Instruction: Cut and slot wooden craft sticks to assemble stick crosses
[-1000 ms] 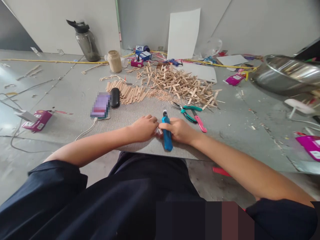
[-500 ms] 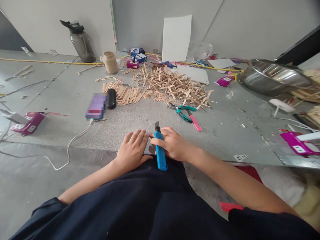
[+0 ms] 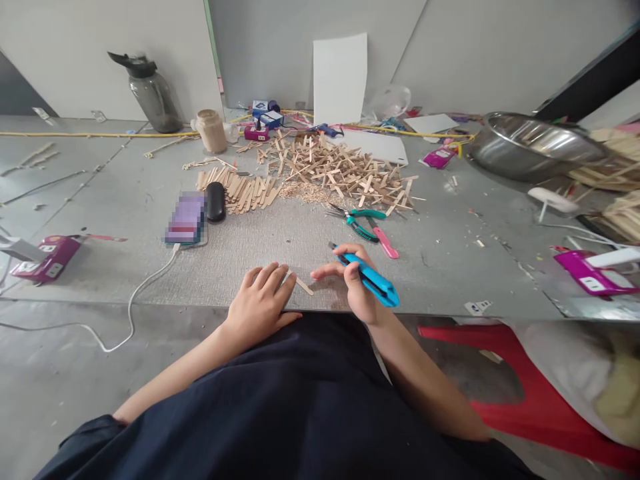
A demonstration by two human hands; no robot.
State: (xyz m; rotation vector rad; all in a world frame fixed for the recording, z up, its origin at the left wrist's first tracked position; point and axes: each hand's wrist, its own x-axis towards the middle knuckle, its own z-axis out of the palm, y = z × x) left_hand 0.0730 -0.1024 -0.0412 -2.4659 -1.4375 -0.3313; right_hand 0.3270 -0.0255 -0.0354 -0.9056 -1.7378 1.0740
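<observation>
My left hand (image 3: pixel 261 299) lies palm down at the table's near edge, fingers stretched out. A short flat wooden stick (image 3: pixel 305 286) sticks out beside its fingertips; its other end is hidden by them. In my right hand (image 3: pixel 361 297) is a blue utility knife (image 3: pixel 373 279), held between thumb and fingers just above the table, its dark tip pointing up and left. Farther back, a heap of wooden sticks (image 3: pixel 345 170) spreads over the table, with a flatter row of sticks (image 3: pixel 253 193) to its left. Green-handled pliers (image 3: pixel 367 230) and a pink-handled tool (image 3: pixel 385 241) lie beyond my right hand.
A phone (image 3: pixel 185 219) on a white cable and a black case (image 3: pixel 216 201) lie at left. Behind them stand a jar (image 3: pixel 211 131) and a bottle (image 3: pixel 156 100). A metal bowl (image 3: pixel 530 157) is at far right. A red stool (image 3: pixel 545 400) is below the table edge.
My right hand has drawn back to the right from beside my left hand and turned, tilting the knife. More of the wooden stick now shows. My left hand stays in about the same place.
</observation>
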